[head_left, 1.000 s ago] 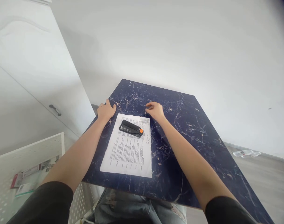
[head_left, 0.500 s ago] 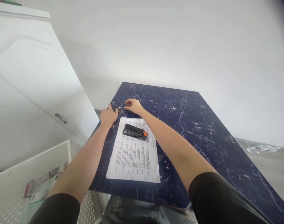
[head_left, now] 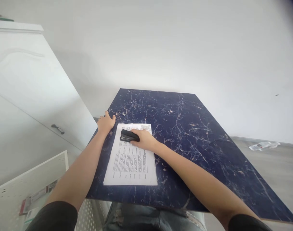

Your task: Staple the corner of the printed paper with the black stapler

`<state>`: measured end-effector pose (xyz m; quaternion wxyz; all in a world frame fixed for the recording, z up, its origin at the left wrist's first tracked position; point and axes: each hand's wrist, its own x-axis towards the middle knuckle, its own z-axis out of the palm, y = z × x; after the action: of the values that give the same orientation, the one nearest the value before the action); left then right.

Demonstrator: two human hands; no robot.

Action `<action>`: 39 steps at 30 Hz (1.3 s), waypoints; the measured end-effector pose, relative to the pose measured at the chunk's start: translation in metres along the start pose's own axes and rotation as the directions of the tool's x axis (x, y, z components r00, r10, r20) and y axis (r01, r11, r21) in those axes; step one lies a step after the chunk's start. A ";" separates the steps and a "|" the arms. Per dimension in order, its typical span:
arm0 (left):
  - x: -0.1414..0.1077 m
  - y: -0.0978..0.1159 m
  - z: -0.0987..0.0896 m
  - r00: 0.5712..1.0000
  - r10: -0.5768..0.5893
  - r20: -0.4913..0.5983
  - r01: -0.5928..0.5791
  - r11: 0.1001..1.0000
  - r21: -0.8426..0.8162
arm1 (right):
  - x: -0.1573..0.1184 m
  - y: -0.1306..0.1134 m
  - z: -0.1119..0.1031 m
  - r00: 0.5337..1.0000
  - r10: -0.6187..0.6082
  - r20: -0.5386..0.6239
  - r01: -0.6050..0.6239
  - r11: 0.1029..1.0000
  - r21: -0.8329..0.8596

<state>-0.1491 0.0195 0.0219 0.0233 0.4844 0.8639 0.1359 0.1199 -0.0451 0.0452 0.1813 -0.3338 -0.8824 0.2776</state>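
Note:
A black stapler [head_left: 129, 135] lies over the upper part of a printed sheet of paper [head_left: 127, 170]. My right hand [head_left: 144, 140] is closed around the stapler's right end, hiding that end. My left hand [head_left: 106, 123] rests at the table's left edge with its fingers spread and nothing in them. A small greyish piece [head_left: 123, 114], too small to name, lies on the table beyond the paper, to the right of my left hand.
The dark blue marbled table [head_left: 189, 134] backs onto a white wall [head_left: 160, 48]. A white cabinet [head_left: 28, 89] stands to the left, and a white perforated bin [head_left: 6, 192] holding packets is below it. Clear plastic [head_left: 263, 146] lies on the floor at right.
My right hand has come back from beyond the paper and taken hold of the stapler. My left hand stays at the table edge. The small greyish piece now shows.

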 end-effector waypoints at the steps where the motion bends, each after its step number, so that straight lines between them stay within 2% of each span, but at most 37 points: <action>1: 0.000 0.000 0.000 1.000 0.000 0.003 0.000 1.000 -0.002 | 0.002 0.002 0.001 1.000 0.002 -0.007 -0.002 1.000 -0.011; 6: 0.000 0.000 0.001 1.000 0.005 -0.025 -0.005 1.000 -0.003 | 0.005 0.004 0.002 1.000 0.001 -0.007 -0.001 0.999 -0.038; 10: 0.000 0.000 -0.001 1.000 -0.001 -0.009 0.001 1.000 0.001 | -0.003 0.005 -0.002 1.000 0.012 -0.008 -0.012 1.000 -0.018; 13: 0.001 0.001 -0.003 1.000 0.002 0.004 -0.002 1.000 0.008 | -0.026 0.015 -0.014 0.999 0.035 -0.012 -0.034 0.999 0.034; 20: 0.001 0.001 0.000 1.000 -0.013 0.019 0.013 1.000 -0.001 | -0.107 0.051 -0.059 0.984 0.170 -0.054 -0.169 0.985 0.023; 22: -0.002 0.005 -0.002 0.999 -0.006 -0.045 0.006 1.000 -0.005 | -0.116 0.053 -0.062 0.977 0.202 -0.064 -0.202 0.979 0.004; 23: -0.004 0.008 -0.004 0.993 0.003 -0.117 -0.004 1.000 -0.011 | -0.116 0.053 -0.060 0.976 0.204 -0.078 -0.205 0.979 -0.005; 25: -0.013 0.019 -0.009 0.953 0.061 -0.298 -0.073 0.997 -0.029 | -0.114 0.050 -0.054 0.978 0.163 -0.128 -0.167 0.986 -0.015; 26: -0.020 0.027 -0.012 0.921 0.121 -0.370 -0.145 0.989 -0.039 | -0.113 0.048 -0.052 0.980 0.120 -0.157 -0.124 0.992 -0.013; 28: -0.038 0.046 -0.016 0.857 0.301 -0.419 -0.355 0.933 -0.054 | -0.112 0.046 -0.054 0.975 0.036 -0.221 -0.033 0.999 0.016; 29: -0.049 0.057 -0.015 0.823 0.407 -0.397 -0.467 0.882 -0.065 | -0.114 0.046 -0.060 0.967 0.017 -0.254 -0.006 0.999 0.045; 31: -0.075 0.078 -0.009 0.749 0.579 -0.323 -0.637 0.764 -0.107 | -0.123 0.053 -0.083 0.942 0.058 -0.332 -0.026 0.995 0.101; 32: -0.087 0.088 -0.004 0.704 0.659 -0.265 -0.703 0.701 -0.122 | -0.129 0.060 -0.099 0.925 0.104 -0.366 -0.067 0.991 0.113; 34: -0.108 0.104 0.007 0.586 0.801 -0.124 -0.809 0.571 -0.141 | -0.143 0.078 -0.132 0.888 0.176 -0.425 -0.171 0.984 0.051; 36: -0.121 0.113 0.018 0.482 0.876 0.013 -0.862 0.477 -0.171 | -0.157 0.100 -0.161 0.868 0.231 -0.439 -0.280 0.959 -0.050; 37: -0.124 0.115 0.021 0.452 0.891 0.055 -0.871 0.453 -0.187 | -0.164 0.110 -0.172 0.870 0.257 -0.421 -0.325 0.941 -0.098; 39: -0.125 0.115 0.025 0.432 0.899 0.074 -0.873 0.437 -0.214 | -0.173 0.129 -0.184 0.885 0.295 -0.360 -0.377 0.908 -0.181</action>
<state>0.0170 -0.0231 0.0159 0.0595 0.8728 0.4620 0.1458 0.3993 -0.0164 0.0862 0.2297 -0.5434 -0.7961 0.1347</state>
